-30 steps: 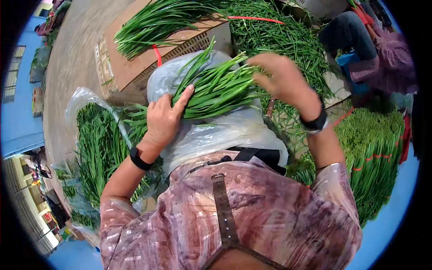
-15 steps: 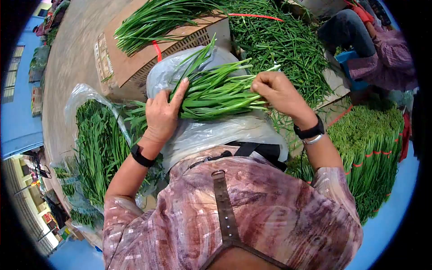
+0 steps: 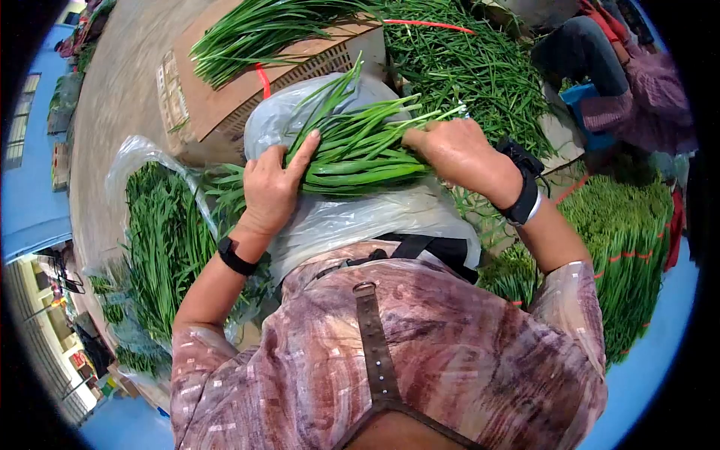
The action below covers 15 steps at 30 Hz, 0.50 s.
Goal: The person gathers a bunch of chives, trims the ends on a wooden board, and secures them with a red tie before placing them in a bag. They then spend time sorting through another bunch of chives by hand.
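Note:
A bunch of green chives (image 3: 358, 150) lies across a clear plastic sheet (image 3: 352, 217) spread over my lap. My left hand (image 3: 271, 187) presses down on the bunch's left end, its index finger stretched out over the leaves. My right hand (image 3: 456, 154) is closed around the stalks at the right end of the same bunch. Each wrist carries a black band.
A cardboard box (image 3: 225, 90) ahead carries another chive bunch (image 3: 262, 34) and a red band (image 3: 261, 81). Loose chives (image 3: 480, 67) cover the ground beyond. A plastic bag of chives (image 3: 161, 240) lies left. Tied bundles (image 3: 622, 247) are stacked right. Another person (image 3: 622, 75) sits at upper right.
My right hand came down from above the bunch and closed on its right end, then turned its wrist over. My left hand stayed pressed on the left end.

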Available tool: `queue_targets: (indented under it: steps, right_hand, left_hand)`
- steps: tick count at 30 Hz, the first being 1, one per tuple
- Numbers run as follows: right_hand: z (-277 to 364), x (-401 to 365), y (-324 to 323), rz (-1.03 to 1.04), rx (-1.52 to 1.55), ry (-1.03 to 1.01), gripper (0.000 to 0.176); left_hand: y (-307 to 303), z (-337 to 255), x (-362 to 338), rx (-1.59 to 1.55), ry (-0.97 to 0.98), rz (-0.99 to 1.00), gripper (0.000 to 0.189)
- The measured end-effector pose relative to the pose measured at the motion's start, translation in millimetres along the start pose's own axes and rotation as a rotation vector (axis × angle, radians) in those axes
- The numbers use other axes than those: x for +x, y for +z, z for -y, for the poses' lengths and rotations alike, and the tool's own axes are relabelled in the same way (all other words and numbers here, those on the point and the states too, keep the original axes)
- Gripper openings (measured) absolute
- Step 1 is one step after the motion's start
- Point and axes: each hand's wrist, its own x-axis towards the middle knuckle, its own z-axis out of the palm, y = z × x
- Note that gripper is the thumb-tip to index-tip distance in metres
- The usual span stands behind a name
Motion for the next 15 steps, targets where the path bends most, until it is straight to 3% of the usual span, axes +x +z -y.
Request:
queue_targets:
  steps: [3,6,10,11,15]
  right_hand:
    - [-15.8,0.5,16.3,-0.193,-0.033,0.017,0.012]
    - [-64.0,-14.3,30.4,-0.258,-0.008,0.013,0.011]
    - [-154.2,-55.8,49.2,0.087,-0.276,0.581,0.018]
    - [-141.6,-56.7,37.2,0.036,-0.24,0.661,0.028]
    - [-70.2,-30.4,6.8,-0.382,0.404,0.3,0.039]
  left_hand:
    - [1.5,0.8,-0.7,0.035,0.005,0.002,0.059]
    - [-2.7,-0.9,-0.8,0.044,-0.02,0.057,0.058]
    - [0.4,-0.1,1.8,0.011,-0.004,0.013,0.059]
    - [0.3,-0.2,2.0,0.019,-0.004,0.017,0.059]
    - [2.6,-0.5,3.1,0.019,0.005,0.031,0.06]
